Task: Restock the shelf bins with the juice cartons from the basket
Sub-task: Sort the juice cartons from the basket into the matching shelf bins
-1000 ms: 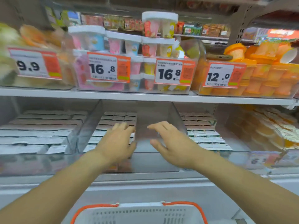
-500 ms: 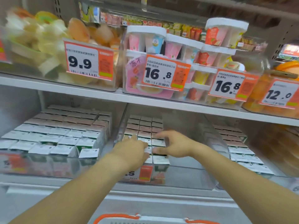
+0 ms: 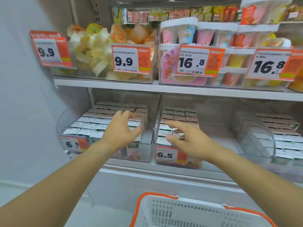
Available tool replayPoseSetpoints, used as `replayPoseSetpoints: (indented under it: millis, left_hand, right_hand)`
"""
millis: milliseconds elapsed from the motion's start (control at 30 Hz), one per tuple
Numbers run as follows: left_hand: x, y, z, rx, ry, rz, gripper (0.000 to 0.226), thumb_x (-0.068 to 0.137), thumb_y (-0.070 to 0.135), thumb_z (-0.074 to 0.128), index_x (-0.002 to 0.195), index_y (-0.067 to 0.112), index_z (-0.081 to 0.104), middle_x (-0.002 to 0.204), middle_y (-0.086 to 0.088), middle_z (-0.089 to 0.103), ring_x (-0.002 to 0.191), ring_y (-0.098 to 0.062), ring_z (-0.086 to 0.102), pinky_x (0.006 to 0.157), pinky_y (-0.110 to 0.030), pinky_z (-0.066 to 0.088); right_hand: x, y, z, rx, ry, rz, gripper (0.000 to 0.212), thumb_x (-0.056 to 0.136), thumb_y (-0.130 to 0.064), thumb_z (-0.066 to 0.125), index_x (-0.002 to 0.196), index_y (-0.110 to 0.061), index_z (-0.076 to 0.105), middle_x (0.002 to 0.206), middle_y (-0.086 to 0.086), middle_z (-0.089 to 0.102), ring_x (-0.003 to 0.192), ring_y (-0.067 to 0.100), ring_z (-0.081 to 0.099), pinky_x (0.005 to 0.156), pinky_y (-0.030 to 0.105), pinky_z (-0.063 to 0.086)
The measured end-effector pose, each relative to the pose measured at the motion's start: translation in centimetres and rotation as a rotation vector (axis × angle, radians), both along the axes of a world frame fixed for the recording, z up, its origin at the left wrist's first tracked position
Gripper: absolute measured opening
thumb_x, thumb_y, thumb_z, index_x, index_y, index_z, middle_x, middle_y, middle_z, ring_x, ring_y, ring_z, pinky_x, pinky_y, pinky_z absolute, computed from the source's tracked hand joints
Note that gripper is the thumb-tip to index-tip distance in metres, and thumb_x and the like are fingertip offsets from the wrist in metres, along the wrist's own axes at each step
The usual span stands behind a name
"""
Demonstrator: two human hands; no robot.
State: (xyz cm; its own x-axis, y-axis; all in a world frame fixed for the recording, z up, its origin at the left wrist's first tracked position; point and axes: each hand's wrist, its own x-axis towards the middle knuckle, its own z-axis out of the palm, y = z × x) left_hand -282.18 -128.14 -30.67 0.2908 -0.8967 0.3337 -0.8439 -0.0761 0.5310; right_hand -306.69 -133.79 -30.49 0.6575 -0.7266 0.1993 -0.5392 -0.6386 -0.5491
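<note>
Both hands are open and hold nothing. The left hand [image 3: 122,130] reaches over the juice cartons [image 3: 105,120] in the left bin [image 3: 146,145]. The right hand [image 3: 188,140] hovers over the middle bin [image 3: 218,145] at the shelf's front edge.

The basket [image 3: 188,212] is white with an orange rim. Price tags [image 3: 171,155] are orange and white with black digits. Carton tops [image 3: 178,118] show white and pale pink. The shelf [image 3: 180,90] is white.

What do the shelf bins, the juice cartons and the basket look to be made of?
Shelf bins: clear, glossy hard plastic, since the cartons show through the walls. Juice cartons: likely coated paperboard, with flat folded tops and printed sides. Basket: white moulded plastic with slotted walls and an orange rim, matte.
</note>
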Motion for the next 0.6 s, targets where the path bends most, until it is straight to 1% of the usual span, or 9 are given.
replayPoseSetpoints:
  millis: [67,100,133,200,233,300,367,467,600]
  left_hand:
    - [1.9,-0.5,-0.5,0.353,-0.04,0.044,0.083,0.068,0.069,0.067,0.137,0.026,0.05,0.143,-0.009,0.041,0.133,-0.028,0.04,0.11,-0.04,0.036]
    - [2.3,-0.7,-0.6,0.45,-0.064,0.041,0.096,0.059,0.079,0.063,0.14,0.03,0.048,0.148,-0.01,0.037,0.138,-0.03,0.035,0.113,-0.045,0.034]
    - [2.3,-0.9,-0.4,0.503,-0.082,0.043,0.1,0.055,0.083,0.061,0.14,0.032,0.047,0.15,-0.01,0.035,0.139,-0.032,0.031,0.113,-0.049,0.033]
    - [2.2,-1.8,-0.2,0.52,-0.119,0.062,0.091,0.062,0.077,0.068,0.137,0.027,0.05,0.146,-0.012,0.037,0.138,-0.032,0.028,0.11,-0.048,0.036]
    - [2.0,-2.2,0.0,0.494,-0.174,0.076,0.085,0.065,0.073,0.071,0.13,0.023,0.053,0.139,-0.012,0.043,0.133,-0.031,0.031,0.106,-0.046,0.039]
    - [1.4,-2.6,0.7,0.434,-0.265,0.072,0.071,0.068,0.065,0.074,0.115,0.015,0.055,0.12,-0.009,0.057,0.115,-0.028,0.047,0.092,-0.039,0.047]
    - [0.8,-2.6,1.3,0.46,-0.248,0.038,0.06,0.073,0.057,0.075,0.106,0.01,0.058,0.105,-0.008,0.064,0.097,-0.025,0.057,0.078,-0.036,0.051]
    - [0.2,-2.4,1.7,0.497,-0.216,0.044,0.057,0.071,0.056,0.078,0.097,0.008,0.064,0.094,-0.008,0.068,0.088,-0.023,0.062,0.071,-0.034,0.052]
    - [0.1,-2.4,1.8,0.424,-0.193,0.09,0.048,0.062,0.04,0.087,0.091,0.005,0.071,0.091,-0.008,0.073,0.084,-0.022,0.067,0.067,-0.033,0.057]
  right_hand:
    - [1.3,1.0,-0.4,0.005,0.008,0.029,0.054,0.097,-0.047,0.056,0.148,-0.039,0.04,0.147,-0.017,0.048,0.129,0.007,0.051,0.106,0.023,0.04]
    - [1.8,1.3,-0.7,-0.003,0.021,0.033,0.055,0.097,-0.047,0.056,0.149,-0.039,0.039,0.148,-0.017,0.047,0.132,0.007,0.048,0.105,0.021,0.037]
    - [2.1,1.4,-1.0,-0.015,0.028,0.032,0.055,0.097,-0.046,0.056,0.149,-0.039,0.038,0.149,-0.016,0.047,0.134,0.006,0.046,0.105,0.02,0.035]
    - [2.5,1.6,-1.2,-0.029,0.024,0.007,0.055,0.098,-0.046,0.055,0.149,-0.04,0.037,0.146,-0.014,0.05,0.134,0.005,0.045,0.103,0.022,0.036]
    - [2.5,1.5,-1.3,-0.029,0.016,-0.005,0.054,0.098,-0.046,0.054,0.149,-0.041,0.037,0.144,-0.013,0.052,0.133,0.004,0.046,0.101,0.021,0.036]
    - [2.5,1.4,-1.4,-0.032,0.005,-0.013,0.053,0.098,-0.045,0.055,0.148,-0.042,0.037,0.141,-0.013,0.055,0.131,0.002,0.047,0.097,0.018,0.035]
    - [2.4,1.3,-1.5,-0.026,-0.004,-0.013,0.052,0.098,-0.045,0.055,0.147,-0.042,0.038,0.14,-0.013,0.056,0.13,0.001,0.047,0.097,0.017,0.034]
    - [2.3,1.2,-1.7,-0.005,-0.009,-0.012,0.052,0.098,-0.044,0.055,0.147,-0.042,0.038,0.14,-0.012,0.057,0.13,0.001,0.048,0.096,0.017,0.034]
    - [2.1,1.4,-1.8,0.002,0.002,-0.015,0.051,0.098,-0.045,0.054,0.146,-0.044,0.038,0.139,-0.011,0.058,0.13,0.005,0.049,0.097,0.02,0.036]
